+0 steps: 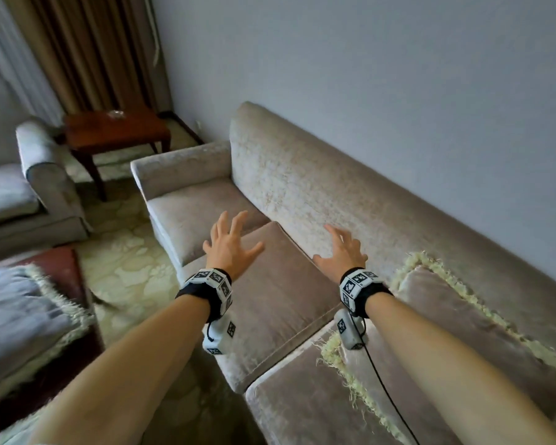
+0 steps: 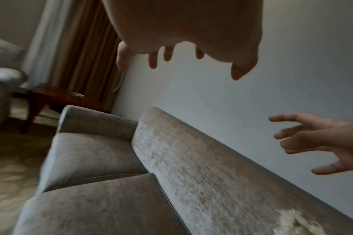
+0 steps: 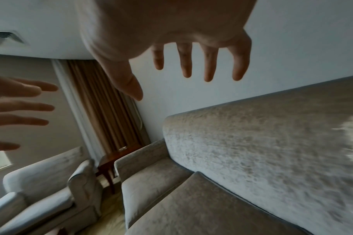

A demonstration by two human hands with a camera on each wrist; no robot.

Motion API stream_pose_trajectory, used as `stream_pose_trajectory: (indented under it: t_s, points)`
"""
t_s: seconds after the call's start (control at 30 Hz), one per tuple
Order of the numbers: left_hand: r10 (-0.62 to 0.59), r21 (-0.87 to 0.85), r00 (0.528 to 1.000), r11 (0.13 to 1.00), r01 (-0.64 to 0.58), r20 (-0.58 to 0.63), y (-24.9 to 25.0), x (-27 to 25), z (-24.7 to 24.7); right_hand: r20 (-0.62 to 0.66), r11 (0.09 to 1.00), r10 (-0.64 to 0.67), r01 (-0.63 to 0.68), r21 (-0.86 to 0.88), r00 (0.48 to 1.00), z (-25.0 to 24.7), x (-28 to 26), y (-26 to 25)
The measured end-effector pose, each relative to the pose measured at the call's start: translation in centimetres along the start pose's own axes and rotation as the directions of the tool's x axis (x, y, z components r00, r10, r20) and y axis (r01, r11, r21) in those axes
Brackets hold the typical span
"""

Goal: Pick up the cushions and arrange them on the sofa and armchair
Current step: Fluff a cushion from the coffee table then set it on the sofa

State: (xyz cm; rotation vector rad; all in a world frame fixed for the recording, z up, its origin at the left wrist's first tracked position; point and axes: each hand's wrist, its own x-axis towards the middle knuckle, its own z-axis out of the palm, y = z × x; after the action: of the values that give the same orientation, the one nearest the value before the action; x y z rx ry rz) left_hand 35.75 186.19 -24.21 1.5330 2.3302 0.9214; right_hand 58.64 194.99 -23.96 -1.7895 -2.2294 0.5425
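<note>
A beige sofa (image 1: 302, 187) runs along the wall. On its right seat a taupe cushion (image 1: 437, 297) with a cream fringe leans against the backrest, partly hidden by my right forearm. A second fringed cushion (image 1: 16, 316) lies on a dark red table at the lower left. The grey armchair (image 1: 29, 187) stands at the far left with no cushion in sight. My left hand (image 1: 238, 232) and right hand (image 1: 329, 245) hover over the middle seat, fingers spread, holding nothing. The wrist views show the same: left hand (image 2: 181, 63) and right hand (image 3: 181, 76) are bare and open.
A wooden side table (image 1: 116, 130) with a small glass object stands in the corner between armchair and sofa. Brown curtains (image 1: 87, 53) hang behind it. The dark red table (image 1: 68, 271) sits at the lower left on patterned carpet (image 1: 126, 268).
</note>
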Motion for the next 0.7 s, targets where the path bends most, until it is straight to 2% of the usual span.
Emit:
stream_pose_trajectory:
  t_s: [0.17,0.4,0.53,0.7]
  points:
    - [-0.142,0.032,0.981,0.989,0.147,-0.133,-2.2,-1.4,-2.3,0.107,0.987,-0.158,0.159,0.001,0.982,1.9,3.2,-3.1]
    - [-0.333,0.078,0.908,0.929,0.362,-0.252,-7.3,-5.2,-5.9,0.199,0.920,-0.392,0.384,0.078,0.898,6.5,3.2,-10.5]
    - [-0.432,0.085,0.852,0.876,0.474,-0.295,-11.1,-8.3,-8.5,0.271,0.877,-0.477,0.472,0.091,0.836,9.8,1.5,-15.3]
    - [-0.539,0.026,0.755,0.808,0.589,-0.373,-16.2,-12.8,-12.5,0.340,0.800,-0.574,0.599,0.039,0.745,13.5,-2.0,-21.8]
